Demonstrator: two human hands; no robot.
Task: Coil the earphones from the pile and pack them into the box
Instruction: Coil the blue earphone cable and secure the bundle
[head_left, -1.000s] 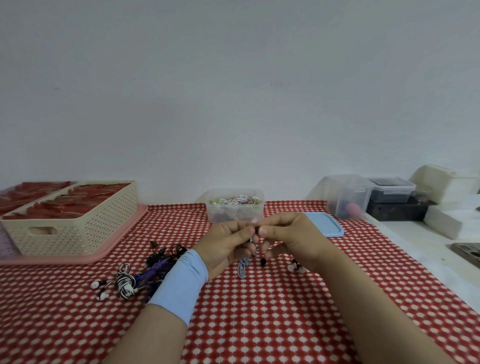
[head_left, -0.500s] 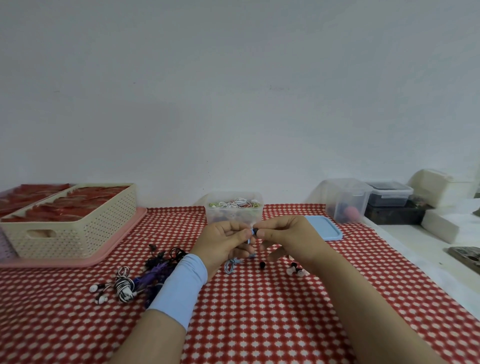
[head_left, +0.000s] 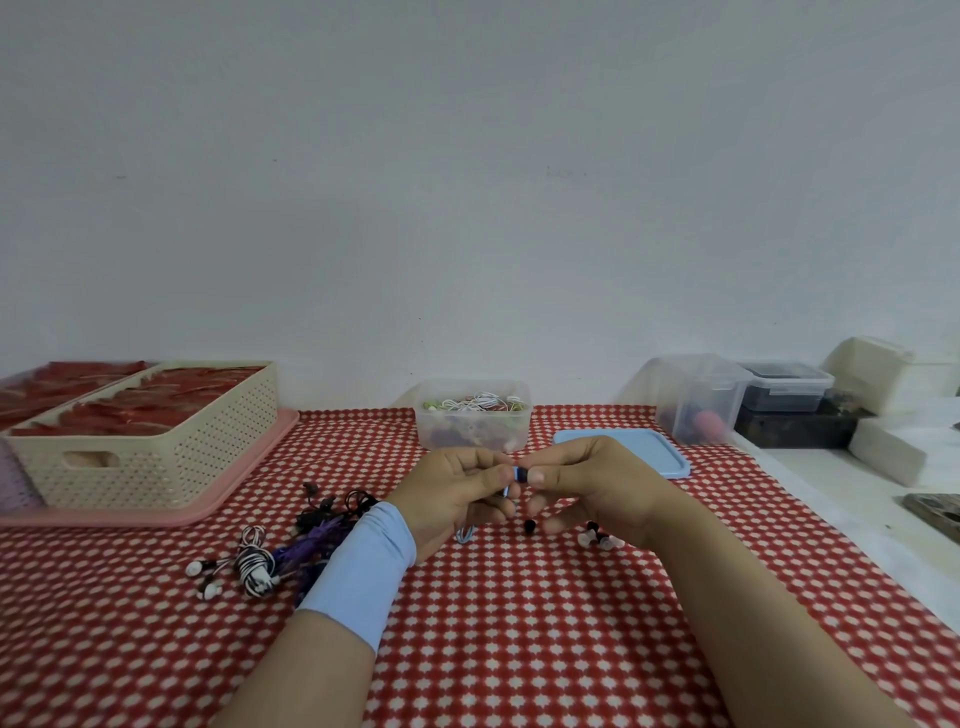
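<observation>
My left hand (head_left: 457, 491) and my right hand (head_left: 587, 488) meet above the red checked table, both pinching a blue earphone cable (head_left: 518, 475) between the fingertips. A loop of that cable (head_left: 465, 534) hangs below my left hand, and a black earbud (head_left: 529, 527) dangles under my right. The pile of earphones (head_left: 291, 545) lies to the left, behind my left wrist in its light blue sleeve. The clear plastic box (head_left: 472, 428) with coiled earphones inside stands just beyond my hands. A pair of white earbuds (head_left: 597, 538) lies on the cloth under my right hand.
The box's blue lid (head_left: 649, 449) lies right of it. A cream perforated basket (head_left: 150, 452) on a pink tray (head_left: 228, 499) fills the back left. Clear lidded containers (head_left: 701, 402) and white blocks (head_left: 888, 452) stand at the right, past the cloth's edge.
The hanging blue loop has grown shorter and drawn up toward my left hand while the fingertips keep working the cable. Both hands stay nearly in the same place.
</observation>
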